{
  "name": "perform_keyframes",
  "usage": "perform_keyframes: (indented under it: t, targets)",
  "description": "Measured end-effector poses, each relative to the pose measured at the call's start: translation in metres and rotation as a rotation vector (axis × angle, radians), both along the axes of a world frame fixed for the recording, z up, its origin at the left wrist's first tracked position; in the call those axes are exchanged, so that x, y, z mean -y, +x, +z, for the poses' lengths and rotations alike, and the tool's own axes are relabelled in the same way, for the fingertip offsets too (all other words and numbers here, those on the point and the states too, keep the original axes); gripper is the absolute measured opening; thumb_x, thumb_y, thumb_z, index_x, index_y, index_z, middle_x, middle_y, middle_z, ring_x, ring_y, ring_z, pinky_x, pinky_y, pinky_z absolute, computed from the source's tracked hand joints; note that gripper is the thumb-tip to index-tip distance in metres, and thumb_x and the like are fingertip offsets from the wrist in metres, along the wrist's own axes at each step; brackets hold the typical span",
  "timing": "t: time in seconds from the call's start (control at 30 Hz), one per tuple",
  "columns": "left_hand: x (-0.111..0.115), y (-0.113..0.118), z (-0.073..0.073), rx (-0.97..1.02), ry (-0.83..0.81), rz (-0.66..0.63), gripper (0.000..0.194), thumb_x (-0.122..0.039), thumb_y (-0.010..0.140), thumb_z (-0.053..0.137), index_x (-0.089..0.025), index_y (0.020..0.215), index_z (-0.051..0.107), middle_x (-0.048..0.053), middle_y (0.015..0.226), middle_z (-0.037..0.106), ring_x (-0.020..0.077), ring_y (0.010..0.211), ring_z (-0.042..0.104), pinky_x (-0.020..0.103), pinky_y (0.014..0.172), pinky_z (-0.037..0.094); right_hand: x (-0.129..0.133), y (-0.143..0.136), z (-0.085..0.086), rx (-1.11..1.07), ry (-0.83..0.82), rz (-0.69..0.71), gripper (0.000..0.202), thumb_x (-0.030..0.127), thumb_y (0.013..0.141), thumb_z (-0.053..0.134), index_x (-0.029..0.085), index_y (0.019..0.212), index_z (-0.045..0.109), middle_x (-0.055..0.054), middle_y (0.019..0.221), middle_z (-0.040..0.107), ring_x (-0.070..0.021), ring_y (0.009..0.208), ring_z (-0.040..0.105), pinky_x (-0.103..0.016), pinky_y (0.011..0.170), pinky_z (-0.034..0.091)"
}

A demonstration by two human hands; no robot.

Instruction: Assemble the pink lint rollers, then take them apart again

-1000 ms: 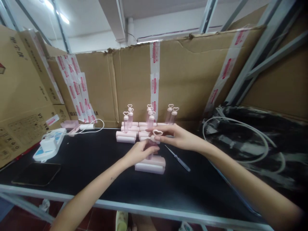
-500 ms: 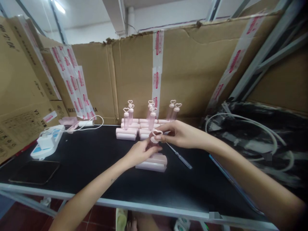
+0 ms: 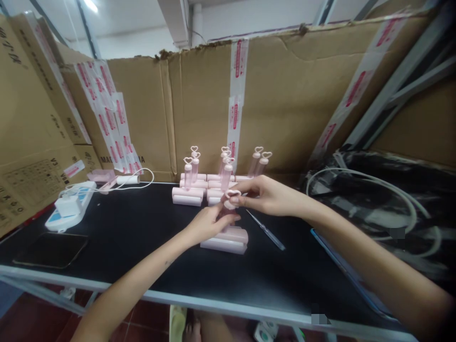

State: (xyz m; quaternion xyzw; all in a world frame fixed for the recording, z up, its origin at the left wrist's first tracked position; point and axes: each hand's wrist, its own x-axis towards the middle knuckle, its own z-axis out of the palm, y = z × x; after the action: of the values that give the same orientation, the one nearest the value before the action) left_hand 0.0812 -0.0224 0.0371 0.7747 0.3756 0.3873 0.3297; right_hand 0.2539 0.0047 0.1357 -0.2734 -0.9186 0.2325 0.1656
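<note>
- Can read "V3" and "V6" on the left carton [image 3: 32, 123], among Chinese characters and blurred smaller print.
- Reads "MA", then "A", low on the back cardboard [image 3: 199, 104], interrupted by printed tape [image 3: 237, 71]; too small to make out in its red labels.
- Reaching in from lower left with the left hand [image 3: 199, 225], forearm slanting upward, fingers [image 3: 231, 219] curled around the heart-topped handle [image 3: 232, 204].
- Reaching in from the right with the right hand [image 3: 270, 195], forearm sloping down toward the lower right corner, pinching the same handle near its heart loop.
- Held above the near pink roller base [image 3: 224, 242] on the worktop [image 3: 149, 223]; cannot tell if joined.
- Lying just right of that base: a screwdriver [image 3: 272, 236]; behind, in rows, more pink rollers [image 3: 188, 196].
</note>
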Motion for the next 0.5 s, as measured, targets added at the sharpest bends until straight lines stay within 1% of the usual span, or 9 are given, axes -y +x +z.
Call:
perform_keyframes:
  t: [0.07,0.2,0.27,0.4,0.43,0.5]
  targets:
    - [0.000,0.000,0.000,-0.011,0.004,0.005,0.032,-0.043,0.086,0.047,-0.016,0.100,0.056,0.003,0.077,0.065,0.0129,0.062,0.059,0.025,0.068,0.046,0.000,-0.001,0.001,-0.003,-0.001,-0.007,0.041,0.050,0.082,0.051,0.014,0.087,0.070,-0.003,0.074,0.067,-0.0176,0.067,0.059,-0.026,0.058,0.043]
    - [-0.001,0.000,-0.002,-0.008,0.011,-0.001,0.031,-0.042,0.087,0.046,-0.016,0.101,0.055,0.003,0.077,0.066,0.0132,0.060,0.060,0.026,0.067,0.046,0.007,-0.003,-0.002,-0.035,0.059,-0.065,0.040,0.048,0.081,0.053,0.013,0.082,0.071,-0.004,0.070,0.066,-0.0174,0.065,0.057,-0.026,0.058,0.043]
    - [-0.002,0.000,-0.002,0.001,0.013,-0.003,0.030,-0.041,0.087,0.046,-0.016,0.102,0.054,0.003,0.079,0.066,0.0133,0.061,0.060,0.026,0.067,0.046,0.011,-0.004,-0.005,-0.086,0.024,-0.085,0.040,0.049,0.079,0.054,0.013,0.082,0.071,-0.004,0.071,0.067,-0.0177,0.066,0.058,-0.026,0.058,0.044]
    - [0.000,-0.001,-0.001,-0.013,0.024,0.001,0.032,-0.042,0.086,0.047,-0.016,0.104,0.054,0.002,0.078,0.066,0.0136,0.063,0.061,0.025,0.068,0.046,0.012,-0.004,-0.009,-0.179,-0.149,-0.094,0.043,0.052,0.076,0.056,0.012,0.087,0.070,-0.005,0.077,0.068,-0.0187,0.069,0.060,-0.027,0.060,0.046]
    - [0.000,-0.001,0.000,-0.019,0.027,0.001,0.032,-0.042,0.086,0.047,-0.016,0.105,0.054,0.002,0.077,0.066,0.0137,0.063,0.061,0.025,0.068,0.046,0.011,-0.003,-0.009,-0.179,-0.160,-0.089,0.044,0.052,0.076,0.056,0.012,0.086,0.070,-0.004,0.075,0.068,-0.0184,0.068,0.059,-0.027,0.059,0.045]
    - [0.002,-0.001,0.001,-0.030,0.031,0.001,0.032,-0.041,0.087,0.047,-0.016,0.105,0.055,0.002,0.077,0.066,0.0139,0.063,0.061,0.025,0.068,0.046,0.010,-0.003,-0.008,-0.143,-0.126,-0.073,0.044,0.053,0.077,0.055,0.012,0.081,0.070,-0.003,0.070,0.065,-0.0170,0.063,0.057,-0.026,0.056,0.044]
